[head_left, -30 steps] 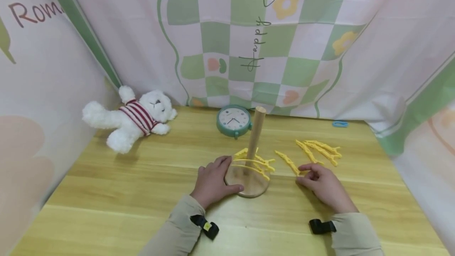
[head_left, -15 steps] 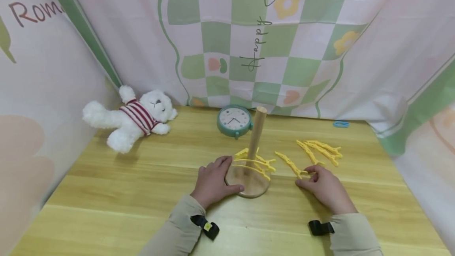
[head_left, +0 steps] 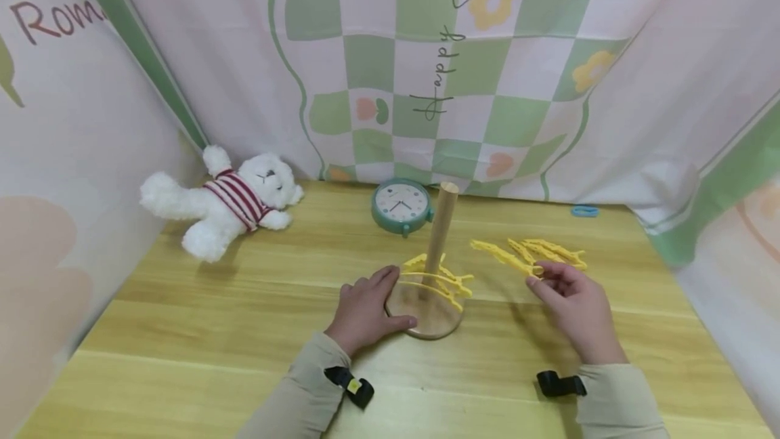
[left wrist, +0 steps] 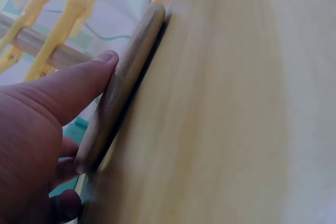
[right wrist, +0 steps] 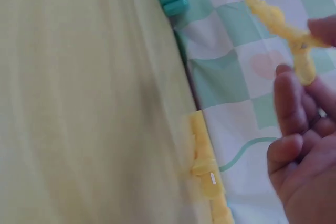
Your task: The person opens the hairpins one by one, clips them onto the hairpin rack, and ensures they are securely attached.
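Observation:
My left hand [head_left: 365, 314] holds the round wooden base [head_left: 426, 320] of an upright post [head_left: 441, 229] by its rim. The thumb lies at the front edge in the head view, and several fingers curl at the rim in the left wrist view. Several yellow alligator hair clips [head_left: 453, 283] sit around the lower post, crossing the rod [left wrist: 68, 56]. My right hand [head_left: 575, 303] pinches another yellow hair clip [head_left: 502, 256] by its forked end, between thumb and fingers, above the table. Its long jaws point left toward the post. In the right wrist view this clip [right wrist: 273, 19] appears against the curtain.
Several loose yellow clips [head_left: 554, 249] lie on the wooden table [head_left: 213, 344] behind my right hand. A teal clock [head_left: 401, 205] is behind the post. A white plush bear [head_left: 237, 195] lies at the back left, a small blue object [head_left: 585, 211] at the back right.
My right hand has lifted one yellow hair clip off the table, moving up and slightly right with it. The left hand stays at the wooden base.

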Available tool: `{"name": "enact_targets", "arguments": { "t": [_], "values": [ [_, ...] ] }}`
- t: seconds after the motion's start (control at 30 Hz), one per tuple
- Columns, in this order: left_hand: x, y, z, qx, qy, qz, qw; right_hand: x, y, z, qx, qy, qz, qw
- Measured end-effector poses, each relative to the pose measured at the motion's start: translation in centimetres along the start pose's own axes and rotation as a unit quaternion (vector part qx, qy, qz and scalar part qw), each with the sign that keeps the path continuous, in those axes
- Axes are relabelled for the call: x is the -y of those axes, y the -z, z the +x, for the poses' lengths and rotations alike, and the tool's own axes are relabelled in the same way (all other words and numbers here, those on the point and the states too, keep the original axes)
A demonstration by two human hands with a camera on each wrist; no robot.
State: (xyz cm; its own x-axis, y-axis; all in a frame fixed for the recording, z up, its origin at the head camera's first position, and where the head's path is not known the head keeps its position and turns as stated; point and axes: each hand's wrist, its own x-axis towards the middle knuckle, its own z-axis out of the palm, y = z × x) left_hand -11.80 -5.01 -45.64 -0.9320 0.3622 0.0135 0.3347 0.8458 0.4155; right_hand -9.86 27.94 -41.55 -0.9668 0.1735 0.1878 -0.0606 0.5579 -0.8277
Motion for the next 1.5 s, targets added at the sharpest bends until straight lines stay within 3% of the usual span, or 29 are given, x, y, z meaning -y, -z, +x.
{"name": "enact_targets", "arguments": {
  "t": [0.13, 0.2, 0.43, 0.67, 0.87, 1.27, 1.5],
  "values": [
    [0.4, 0.1, 0.0, 0.009, -0.012, -0.008, 0.9999, 0.5, 0.4, 0.0, -0.01, 0.003, 0.119, 0.993],
    [0.6, 0.2, -0.1, 0.013, -0.019, -0.013, 0.9996, 0.8, 0.6, 0.0, -0.001, 0.008, 0.141, 0.99],
    [0.8, 0.3, -0.1, 0.021, -0.031, -0.023, 0.999, 2.4, 0.6, -0.6, 0.042, 0.065, 0.105, 0.991],
    [0.8, 0.2, 0.0, 0.026, -0.036, -0.026, 0.9987, 4.1, 0.4, -1.4, 0.079, 0.098, 0.155, 0.98],
    [0.6, 0.2, 0.0, 0.028, -0.047, -0.028, 0.9981, 4.9, -0.1, -1.7, 0.098, 0.133, 0.118, 0.979],
    [-0.4, -0.1, -0.2, 0.034, -0.073, -0.018, 0.9966, 5.4, -1.1, -2.2, 0.099, 0.145, 0.081, 0.981],
    [-0.8, -0.3, -0.3, 0.039, -0.077, -0.013, 0.9962, 8.4, -1.0, -3.0, 0.104, 0.146, 0.075, 0.981]
  ]
}}
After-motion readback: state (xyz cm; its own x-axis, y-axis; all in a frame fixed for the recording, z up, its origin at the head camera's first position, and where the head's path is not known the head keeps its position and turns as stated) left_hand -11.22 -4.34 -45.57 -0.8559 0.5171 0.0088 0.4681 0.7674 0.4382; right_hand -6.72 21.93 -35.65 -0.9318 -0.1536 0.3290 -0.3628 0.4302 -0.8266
